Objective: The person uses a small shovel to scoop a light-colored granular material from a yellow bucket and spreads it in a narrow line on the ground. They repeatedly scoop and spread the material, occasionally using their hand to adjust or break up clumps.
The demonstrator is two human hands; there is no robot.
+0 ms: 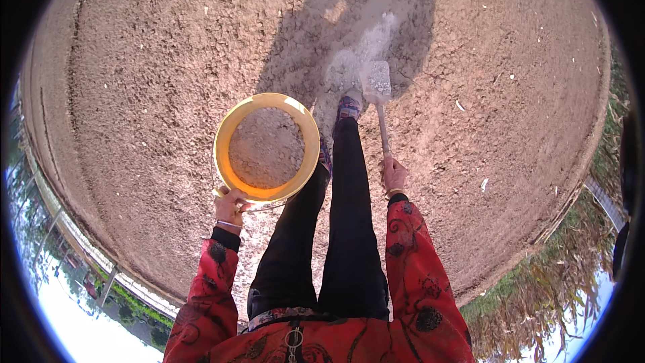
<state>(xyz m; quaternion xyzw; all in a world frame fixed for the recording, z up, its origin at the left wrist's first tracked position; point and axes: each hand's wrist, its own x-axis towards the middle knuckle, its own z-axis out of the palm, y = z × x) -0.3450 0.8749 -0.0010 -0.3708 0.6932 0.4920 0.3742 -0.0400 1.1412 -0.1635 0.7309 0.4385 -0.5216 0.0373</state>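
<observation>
My left hand (pixel 232 208) grips a yellow plastic bucket (pixel 267 194) by its wire handle, close to the rim. Grey-brown powdery, lumpy material (pixel 267 147) fills part of the bucket. In my right hand (pixel 394 175) is the handle of a small hand shovel (pixel 377 82), its flat blade pointing away from me. Pale powder coats the blade. Just beyond it, a whitish streak of powder or dust (pixel 370 43) spreads over the soil, partly around the tip of my forward shoe (pixel 348 106). Whether that streak is airborne or lying on the ground is hard to tell.
Dry, crumbly bare soil (pixel 166 60) surrounds me, dotted with small pale scraps. My shadow (pixel 307 45) falls ahead. Dry, tall plants (pixel 549 292) stand along the right edge of the field. A pale strip with posts (pixel 108 282) runs along the lower left.
</observation>
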